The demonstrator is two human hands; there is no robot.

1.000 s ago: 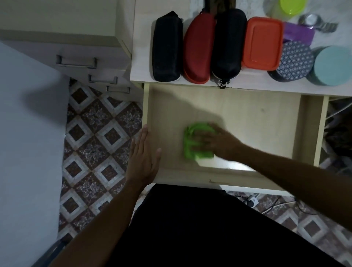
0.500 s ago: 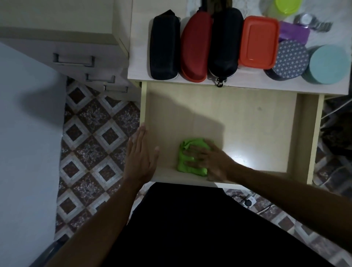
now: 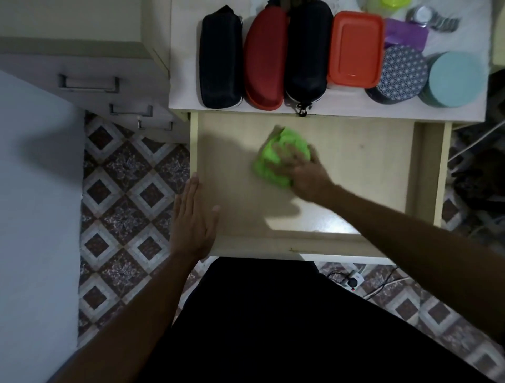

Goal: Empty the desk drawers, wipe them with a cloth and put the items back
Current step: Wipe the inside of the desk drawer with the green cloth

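Observation:
The pale wooden desk drawer (image 3: 355, 169) is pulled out and holds only a bright green cloth (image 3: 276, 155) near its middle back. My right hand (image 3: 303, 172) lies on the cloth with spread fingers, pressing it onto the drawer floor; the hand is motion-blurred. My left hand (image 3: 194, 221) rests flat, fingers straight, on the drawer's front left corner. On the desk top (image 3: 185, 82) behind the drawer stand a black case (image 3: 220, 57), a red case (image 3: 263, 60), another black case (image 3: 306, 52), an orange box (image 3: 355, 49), a patterned round tin (image 3: 399, 73) and a light blue round tin (image 3: 456, 79).
A purple item (image 3: 407, 35), a wristwatch (image 3: 429, 16) and a yellow-green container (image 3: 393, 2) lie at the desk's back. A grey cabinet with handled drawers (image 3: 90, 82) stands to the left. Patterned floor tiles, a plug and cables (image 3: 352, 281) lie below.
My right hand has slid the green cloth from the drawer's front edge toward the back and a little right. My left hand has stayed on the front left corner.

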